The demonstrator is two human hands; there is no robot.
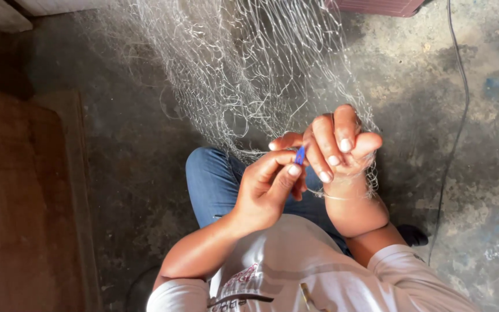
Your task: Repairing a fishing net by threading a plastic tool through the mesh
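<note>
1. Our left hand (pixel 264 188) pinches a small blue netting needle (pixel 300 155) between thumb and fingers.
2. Our right hand (pixel 339 144) is curled tight, gripping the pale fishing net (pixel 244 75) hanging above the concrete floor (pixel 480 144).
3. We should keep the mesh taut.

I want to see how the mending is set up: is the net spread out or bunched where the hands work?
Bunched. The net fans wide above, then gathers into the right hand, beside the left hand.

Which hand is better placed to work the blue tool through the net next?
Probably the left hand: it pinches the blue tool, while the right hand is closed, gripping the net.
</note>
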